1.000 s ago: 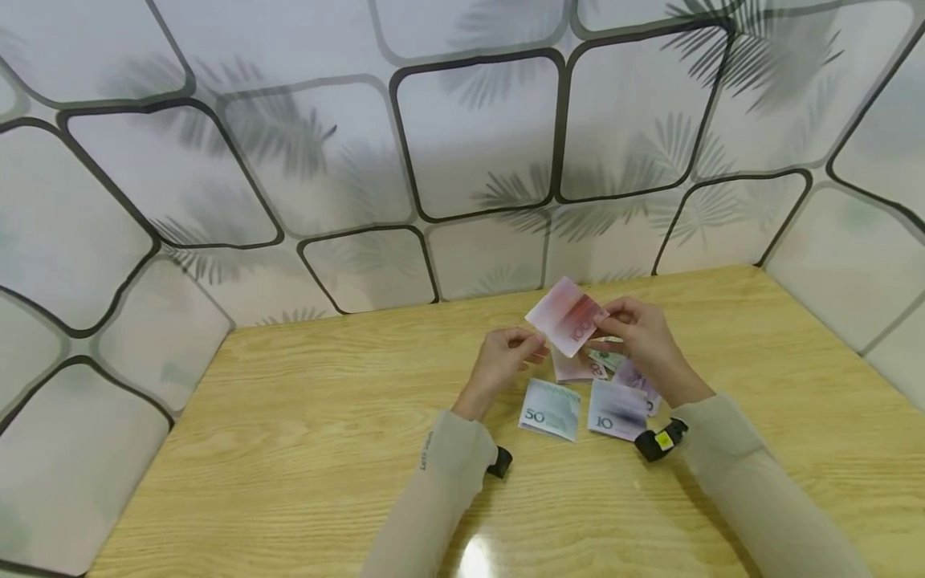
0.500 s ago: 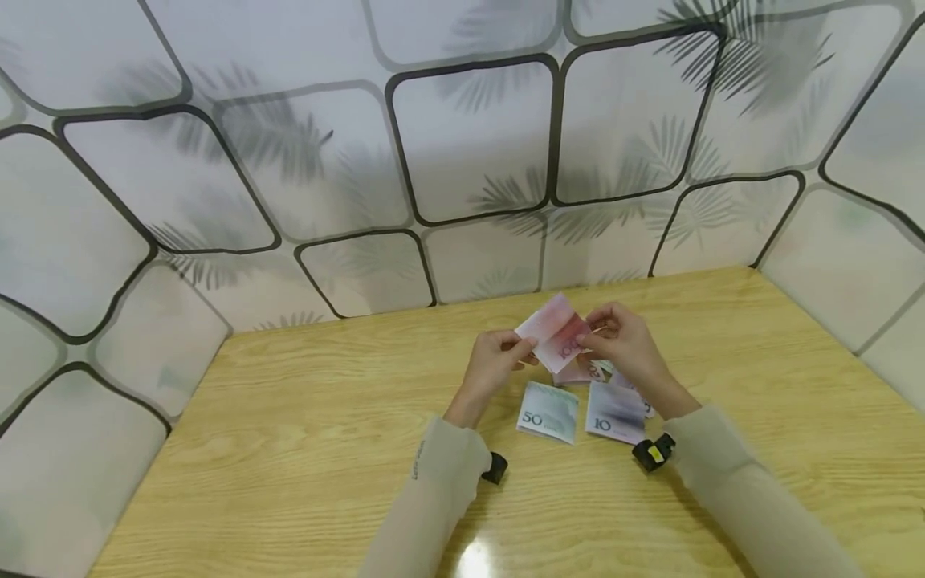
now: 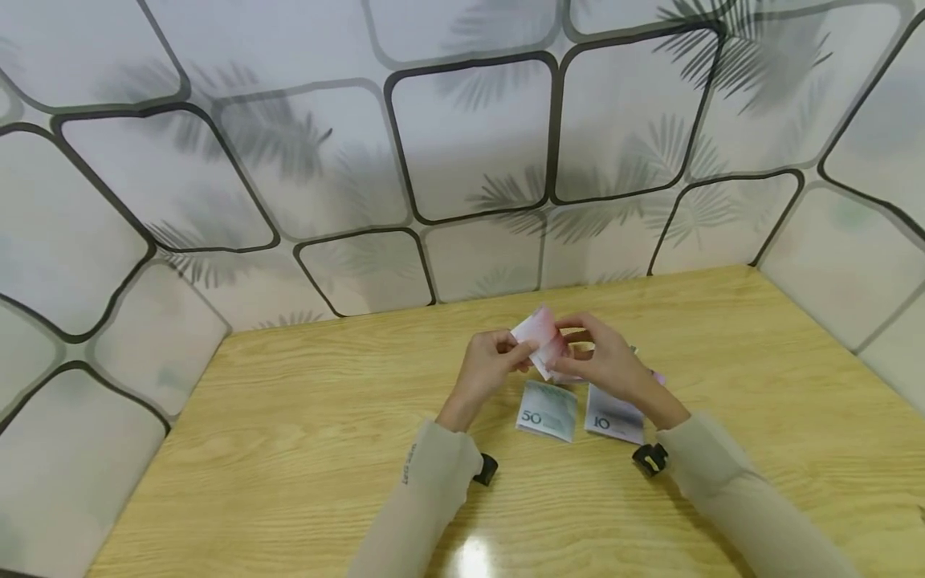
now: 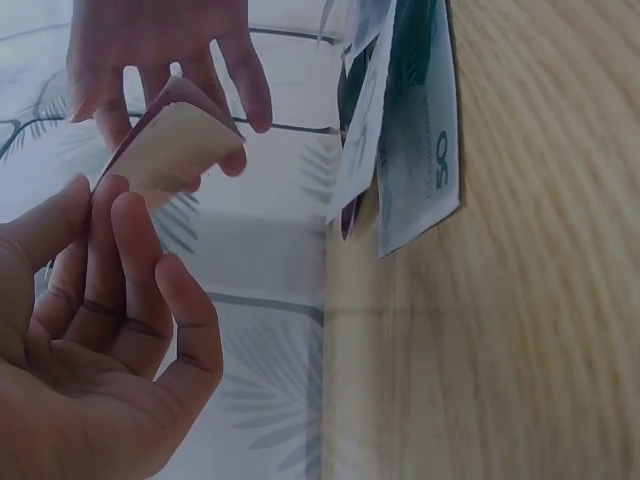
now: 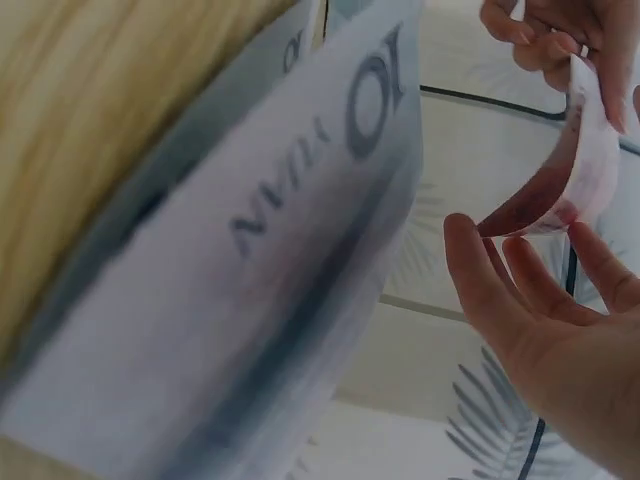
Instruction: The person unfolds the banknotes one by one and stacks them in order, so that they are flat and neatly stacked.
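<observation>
My left hand [image 3: 486, 371] pinches one end of a pinkish-red banknote [image 3: 535, 337] between thumb and fingers, raised over the table. My right hand [image 3: 610, 363] has its thumb and fingers around the other end, and the note bends there. In the right wrist view the banknote [image 5: 592, 165] curves upward from the right fingertips to the left hand. A green 50 note [image 3: 547, 411] and a violet 10 note [image 3: 614, 417], both folded, lie in front of the hands. Further notes beneath my right hand are mostly hidden, with a purple corner [image 3: 658, 377] peeking out.
A wood-grain table [image 3: 289, 449] extends around the notes. Behind it rises a pale wall covering [image 3: 477, 144] with dark outlined panels and leaf prints, and similar covering stands at both sides. Black wrist cameras sit at both cuffs.
My left hand has taken hold of the pinkish-red banknote, which my right hand held alone at first. The right hand has moved left and bends the note, which now looks narrower.
</observation>
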Tool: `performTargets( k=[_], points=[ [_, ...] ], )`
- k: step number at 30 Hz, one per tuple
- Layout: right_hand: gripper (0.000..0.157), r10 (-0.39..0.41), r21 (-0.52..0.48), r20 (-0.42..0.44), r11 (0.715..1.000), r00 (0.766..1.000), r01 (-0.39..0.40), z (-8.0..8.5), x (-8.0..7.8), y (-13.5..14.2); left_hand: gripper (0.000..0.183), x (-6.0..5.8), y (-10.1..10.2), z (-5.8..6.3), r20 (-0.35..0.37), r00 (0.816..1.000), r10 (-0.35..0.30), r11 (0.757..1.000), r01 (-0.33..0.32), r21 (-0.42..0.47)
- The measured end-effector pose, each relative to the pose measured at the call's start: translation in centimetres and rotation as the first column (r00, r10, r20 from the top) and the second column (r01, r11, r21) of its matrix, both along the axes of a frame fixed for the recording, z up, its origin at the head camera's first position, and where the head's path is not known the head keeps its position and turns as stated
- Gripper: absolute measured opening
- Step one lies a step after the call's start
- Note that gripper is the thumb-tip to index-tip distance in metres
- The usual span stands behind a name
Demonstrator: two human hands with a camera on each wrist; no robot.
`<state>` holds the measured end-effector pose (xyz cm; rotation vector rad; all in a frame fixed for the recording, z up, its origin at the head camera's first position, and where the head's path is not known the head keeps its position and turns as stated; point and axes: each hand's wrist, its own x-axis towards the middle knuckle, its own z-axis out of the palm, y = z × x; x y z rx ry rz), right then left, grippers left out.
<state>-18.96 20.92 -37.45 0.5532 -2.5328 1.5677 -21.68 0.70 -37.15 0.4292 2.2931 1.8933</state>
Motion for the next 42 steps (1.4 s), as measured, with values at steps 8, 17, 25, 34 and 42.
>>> performTargets(
  k=[8,17,25,34,42],
  points=[
    [0.049,0.012,0.027,0.002,1.0,1.0,-0.012,-0.1,0.1,-0.8,0.028,0.4,-0.2,0.4,-0.037,0.998,-0.041,0.999,0.041,-0.005],
    [0.045,0.095,-0.079,0.082,0.993,0.992,-0.089,0.1,0.2,-0.9,0.025,0.2,-0.4,0.3,-0.047,0.993,-0.105,0.992,0.108,0.059],
    [0.04,0.169,-0.252,0.185,0.96,0.968,-0.119,0.2,0.1,-0.6,0.019,0.2,-1.4,0.3,-0.118,0.984,-0.136,0.986,0.146,0.08],
    [0.033,0.116,-0.329,0.238,0.944,0.964,-0.033,0.4,0.1,0.3,0.017,0.3,-3.3,0.7,-0.105,0.99,-0.098,0.995,0.1,0.015],
    [0.025,-0.018,-0.214,0.175,0.975,0.984,0.056,0.5,0.3,1.2,0.018,0.7,-4.5,0.5,-0.12,0.991,-0.067,0.998,0.066,-0.016]
  ],
)
